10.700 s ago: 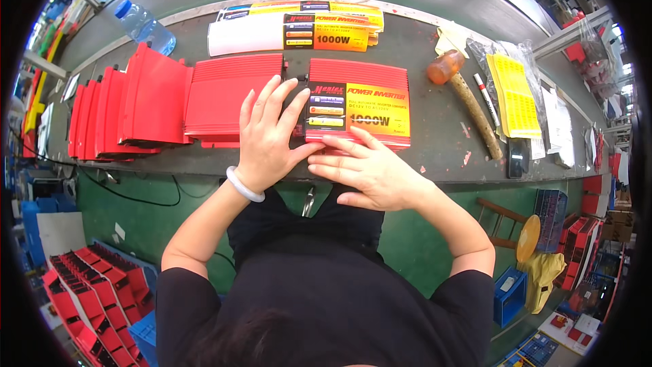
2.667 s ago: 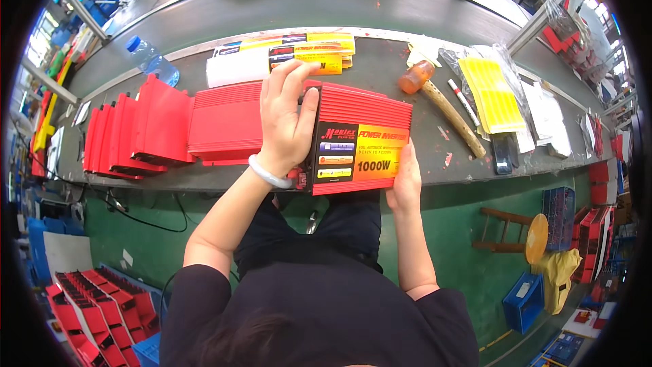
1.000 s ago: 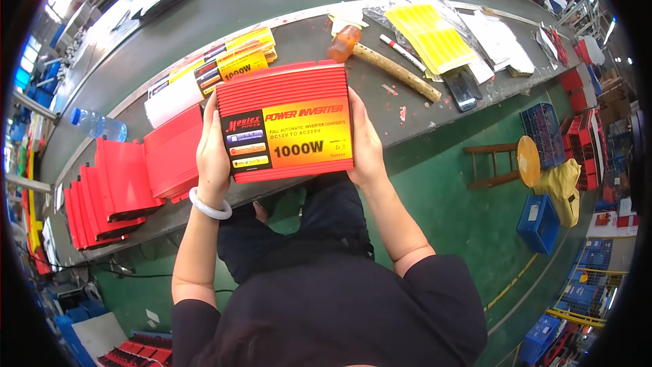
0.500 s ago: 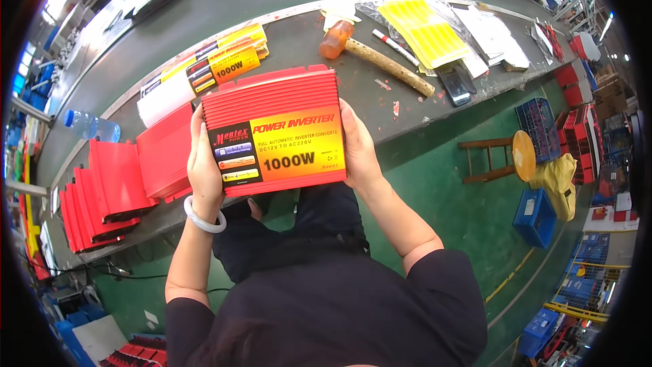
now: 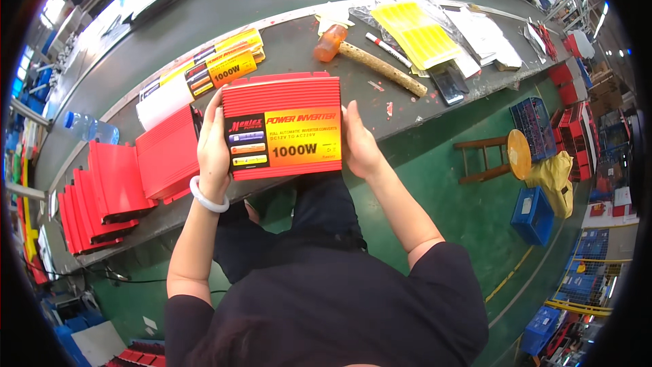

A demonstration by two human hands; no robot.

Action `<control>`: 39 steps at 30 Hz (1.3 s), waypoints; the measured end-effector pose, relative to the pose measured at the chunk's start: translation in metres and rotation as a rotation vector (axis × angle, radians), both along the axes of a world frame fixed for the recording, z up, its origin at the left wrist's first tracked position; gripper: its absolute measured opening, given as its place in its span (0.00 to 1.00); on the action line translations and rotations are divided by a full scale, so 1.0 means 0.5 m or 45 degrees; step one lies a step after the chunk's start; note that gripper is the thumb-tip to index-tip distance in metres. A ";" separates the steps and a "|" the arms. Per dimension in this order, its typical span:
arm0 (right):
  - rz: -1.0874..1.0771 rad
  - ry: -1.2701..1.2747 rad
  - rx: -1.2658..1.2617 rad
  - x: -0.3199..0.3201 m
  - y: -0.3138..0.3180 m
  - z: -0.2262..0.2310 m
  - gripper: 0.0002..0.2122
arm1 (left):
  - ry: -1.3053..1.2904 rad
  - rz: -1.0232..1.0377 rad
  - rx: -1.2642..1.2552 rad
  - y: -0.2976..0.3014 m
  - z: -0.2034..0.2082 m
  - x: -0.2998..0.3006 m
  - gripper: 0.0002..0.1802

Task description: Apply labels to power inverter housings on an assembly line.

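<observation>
A red power inverter (image 5: 282,98) with a yellow and black label faces me upright in front of my body. My left hand (image 5: 214,146), with a white bangle at the wrist, is closed on its left side. Beside the right edge, my right hand (image 5: 361,141) has its fingers straight and a little apart; a narrow gap seems to separate it from the case. The inverter's back and underside are hidden. Just left of my left hand, another red case (image 5: 166,153) lies on the dark workbench (image 5: 285,41).
Several red cases (image 5: 112,180) line the bench's left end, near a water bottle (image 5: 92,127). Behind them are label sheets (image 5: 227,61). A mallet (image 5: 380,68), a marker (image 5: 388,49), yellow sheets (image 5: 414,34) and a phone (image 5: 448,85) lie rightward. A wooden stool (image 5: 518,154) stands on the green floor.
The inverter has moved away from me and looks smaller. My left hand has shifted right with it, while my right hand has come slightly away from its right edge.
</observation>
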State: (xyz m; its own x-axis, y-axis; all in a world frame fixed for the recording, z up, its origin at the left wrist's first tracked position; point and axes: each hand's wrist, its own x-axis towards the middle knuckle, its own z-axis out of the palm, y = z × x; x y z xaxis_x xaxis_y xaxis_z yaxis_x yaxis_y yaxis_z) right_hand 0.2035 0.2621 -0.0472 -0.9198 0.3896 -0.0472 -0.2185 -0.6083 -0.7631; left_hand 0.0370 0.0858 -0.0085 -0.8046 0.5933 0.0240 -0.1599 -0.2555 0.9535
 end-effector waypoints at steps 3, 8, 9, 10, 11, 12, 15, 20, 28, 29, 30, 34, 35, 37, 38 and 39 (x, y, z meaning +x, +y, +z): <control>0.024 0.156 -0.040 0.027 -0.003 0.042 0.29 | -0.054 0.030 -0.048 0.018 0.007 0.015 0.24; -0.042 -0.063 -0.045 0.044 0.009 0.007 0.26 | -0.149 -0.348 0.149 0.029 0.009 0.008 0.30; -0.091 -0.064 -0.052 0.055 0.017 0.007 0.25 | -0.058 -0.400 0.080 0.037 0.017 0.018 0.31; -0.166 -0.066 -0.101 0.070 0.034 0.005 0.24 | 0.029 -0.453 0.006 0.042 0.026 0.028 0.32; -0.236 -0.065 -0.151 0.089 0.054 0.001 0.23 | 0.115 -0.555 -0.140 0.047 0.038 0.032 0.34; -0.286 -0.003 -0.175 0.104 0.077 0.001 0.21 | 0.250 -0.562 -0.221 0.050 0.049 0.041 0.34; -0.555 -0.029 -0.090 0.169 0.153 -0.006 0.22 | 0.495 -0.587 -0.281 0.059 0.046 0.052 0.33; -0.847 0.092 -0.142 0.250 0.256 0.022 0.21 | 0.356 -0.593 -0.335 0.017 0.029 0.059 0.26; -1.187 0.118 -0.018 0.331 0.357 0.054 0.22 | 0.225 -0.473 -0.305 -0.027 -0.006 0.039 0.25; -1.216 0.103 0.003 0.333 0.364 0.055 0.22 | 0.223 -0.465 -0.302 -0.032 -0.009 0.036 0.25; -1.230 0.072 -0.002 0.333 0.368 0.058 0.22 | 0.205 -0.451 -0.283 -0.033 -0.010 0.035 0.25; -1.098 0.095 0.061 0.340 0.386 0.070 0.24 | 0.162 -0.421 -0.320 -0.033 -0.018 0.041 0.24; -1.104 0.047 0.109 0.337 0.382 0.078 0.24 | 0.172 -0.429 -0.316 -0.033 -0.021 0.043 0.24; -1.109 0.086 0.147 0.345 0.396 0.067 0.24 | 0.190 -0.445 -0.302 -0.029 -0.026 0.047 0.24; -1.209 0.035 0.217 0.347 0.400 0.064 0.23 | 0.188 -0.456 -0.308 -0.027 -0.028 0.049 0.24; -1.307 -0.018 0.287 0.350 0.402 0.062 0.23 | 0.184 -0.467 -0.315 -0.026 -0.030 0.052 0.24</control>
State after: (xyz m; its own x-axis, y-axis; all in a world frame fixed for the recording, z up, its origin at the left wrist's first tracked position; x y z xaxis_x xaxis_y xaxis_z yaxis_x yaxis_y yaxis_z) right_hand 0.3785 0.4632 -0.0162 -0.1428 0.9830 0.1150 -0.5388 0.0202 -0.8422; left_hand 0.0633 0.0729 -0.0235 -0.5397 0.8399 -0.0577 -0.0579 0.0313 0.9978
